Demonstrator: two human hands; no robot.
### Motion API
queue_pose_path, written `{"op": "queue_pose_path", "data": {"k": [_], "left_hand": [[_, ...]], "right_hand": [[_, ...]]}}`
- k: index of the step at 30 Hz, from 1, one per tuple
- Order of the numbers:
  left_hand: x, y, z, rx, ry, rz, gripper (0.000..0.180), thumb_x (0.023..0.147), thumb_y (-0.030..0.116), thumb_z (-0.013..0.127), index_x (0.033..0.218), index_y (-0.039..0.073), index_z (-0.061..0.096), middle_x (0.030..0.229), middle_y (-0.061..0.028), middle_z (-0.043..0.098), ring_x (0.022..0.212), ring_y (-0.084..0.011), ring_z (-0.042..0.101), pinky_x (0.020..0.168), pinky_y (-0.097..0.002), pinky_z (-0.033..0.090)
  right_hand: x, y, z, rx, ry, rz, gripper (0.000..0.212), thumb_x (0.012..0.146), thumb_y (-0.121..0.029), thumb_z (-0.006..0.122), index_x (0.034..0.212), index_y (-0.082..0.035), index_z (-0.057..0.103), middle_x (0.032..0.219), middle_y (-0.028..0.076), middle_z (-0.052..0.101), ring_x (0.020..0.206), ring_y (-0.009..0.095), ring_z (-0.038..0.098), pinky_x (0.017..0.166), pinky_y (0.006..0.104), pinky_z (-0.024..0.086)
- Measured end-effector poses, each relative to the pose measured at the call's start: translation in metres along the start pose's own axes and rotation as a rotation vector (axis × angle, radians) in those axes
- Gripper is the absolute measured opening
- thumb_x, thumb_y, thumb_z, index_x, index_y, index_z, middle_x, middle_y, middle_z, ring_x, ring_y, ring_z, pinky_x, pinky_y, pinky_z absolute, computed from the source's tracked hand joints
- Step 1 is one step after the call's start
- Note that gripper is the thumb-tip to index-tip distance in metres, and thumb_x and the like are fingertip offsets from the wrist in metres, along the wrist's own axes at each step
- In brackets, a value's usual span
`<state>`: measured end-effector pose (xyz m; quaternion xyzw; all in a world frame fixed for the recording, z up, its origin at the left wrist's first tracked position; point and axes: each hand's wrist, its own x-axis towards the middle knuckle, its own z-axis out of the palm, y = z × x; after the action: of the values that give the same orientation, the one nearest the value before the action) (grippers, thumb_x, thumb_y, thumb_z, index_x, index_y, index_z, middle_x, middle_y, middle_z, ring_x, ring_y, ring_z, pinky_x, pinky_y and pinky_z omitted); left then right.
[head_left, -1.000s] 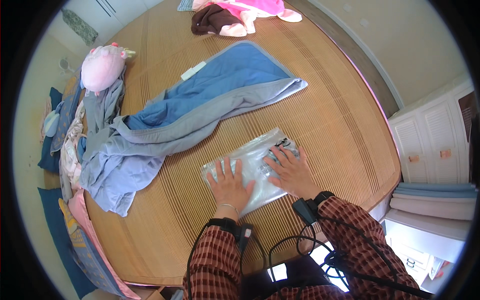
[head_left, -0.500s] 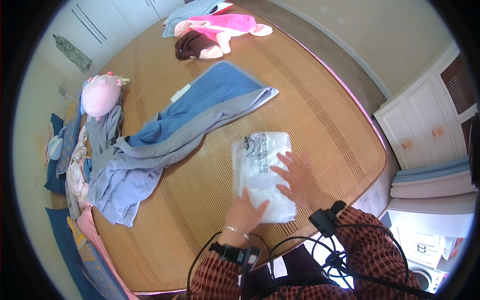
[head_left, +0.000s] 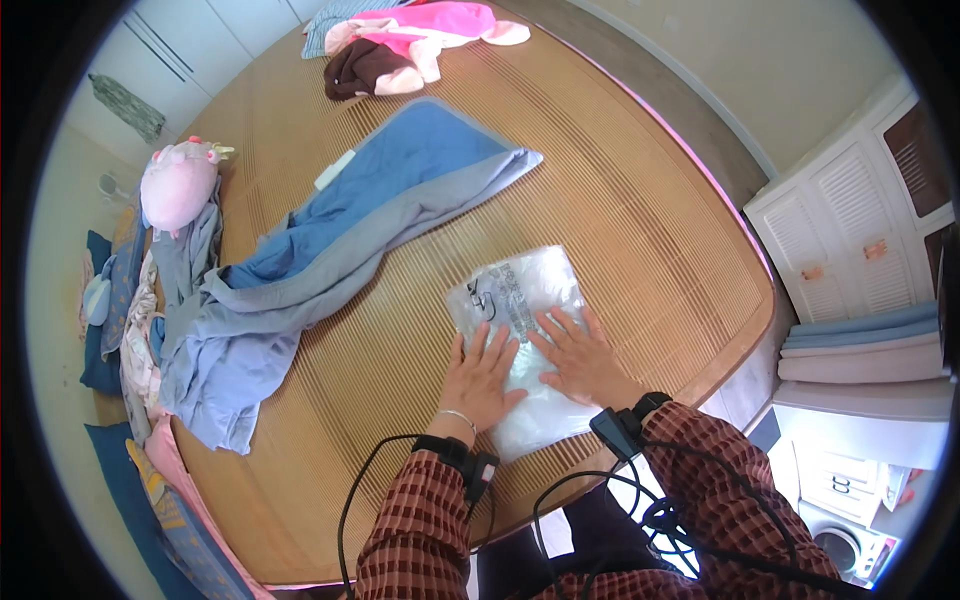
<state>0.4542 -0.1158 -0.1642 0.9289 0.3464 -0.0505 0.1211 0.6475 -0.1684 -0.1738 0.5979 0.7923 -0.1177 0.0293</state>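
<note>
So I've got my left hand and right hand both spread flat, palms down on this folded clear plastic, not gripping anything. It's lying on the slatted brown mat, right in front of me, with the blue blanket beyond it and not touching. I'd call this the pressing-flat step. The next move, I reckon, calls for light, even pressure (thin plastic looks slippery to me) so the layers stay lined up.
</note>
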Motion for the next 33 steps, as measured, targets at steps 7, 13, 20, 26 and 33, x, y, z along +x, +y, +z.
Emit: {"op": "queue_pose_path", "data": {"k": [7, 13, 20, 26, 33], "left_hand": [[0.003, -0.002, 0.011, -0.057, 0.049, -0.036, 0.067, 0.075, 0.048, 0.049, 0.129, 0.012, 0.033, 0.138, -0.0059, 0.024, 0.129, -0.0266, 0.013, 0.104, -0.0468, 0.006], [0.003, -0.005, 0.006, -0.085, 0.057, -0.032, 0.065, 0.076, 0.044, 0.051, 0.129, 0.012, 0.033, 0.137, -0.0064, 0.026, 0.129, -0.0263, 0.014, 0.104, -0.0459, 0.008], [-0.004, -0.012, -0.002, -0.212, -0.003, -0.022, 0.057, 0.078, 0.034, 0.050, 0.128, 0.011, 0.034, 0.137, -0.0076, 0.024, 0.128, -0.0288, 0.016, 0.104, -0.0469, 0.009], [0.002, -0.004, -0.007, -0.189, 0.027, -0.007, 0.051, 0.080, 0.030, 0.050, 0.126, 0.013, 0.037, 0.137, -0.0073, 0.026, 0.129, -0.0296, 0.014, 0.103, -0.0479, 0.009], [0.012, -0.008, -0.004, -0.397, -0.034, -0.014, 0.043, 0.081, 0.029, 0.046, 0.122, 0.014, 0.043, 0.134, -0.0076, 0.031, 0.129, -0.0283, 0.015, 0.104, -0.0455, 0.007]], "right_hand": [[0.006, 0.002, 0.006, 0.027, 0.024, -0.006, 0.060, 0.082, -0.048, 0.039, 0.132, -0.018, 0.028, 0.140, 0.004, 0.018, 0.130, 0.020, 0.010, 0.103, 0.0465, -0.003], [0.006, 0.006, -0.007, 0.107, 0.130, -0.049, 0.053, 0.079, -0.039, 0.049, 0.126, -0.016, 0.038, 0.136, 0.005, 0.027, 0.127, 0.021, 0.018, 0.103, 0.0464, 0.007], [-0.026, 0.063, -0.039, 0.180, 0.180, -0.098, 0.051, 0.072, -0.014, 0.060, 0.119, -0.014, 0.043, 0.130, 0.009, 0.033, 0.123, 0.023, 0.026, 0.100, 0.0388, 0.021], [-0.050, 0.055, -0.037, 0.107, 0.063, -0.132, 0.055, 0.067, -0.021, 0.064, 0.118, -0.018, 0.044, 0.130, 0.009, 0.032, 0.121, 0.024, 0.028, 0.099, 0.0428, 0.021], [-0.029, 0.069, -0.002, 0.594, 0.233, -0.240, 0.033, 0.071, -0.031, 0.063, 0.098, -0.012, 0.060, 0.103, 0.012, 0.057, 0.101, 0.022, 0.051, 0.087, 0.0344, 0.036]]}}
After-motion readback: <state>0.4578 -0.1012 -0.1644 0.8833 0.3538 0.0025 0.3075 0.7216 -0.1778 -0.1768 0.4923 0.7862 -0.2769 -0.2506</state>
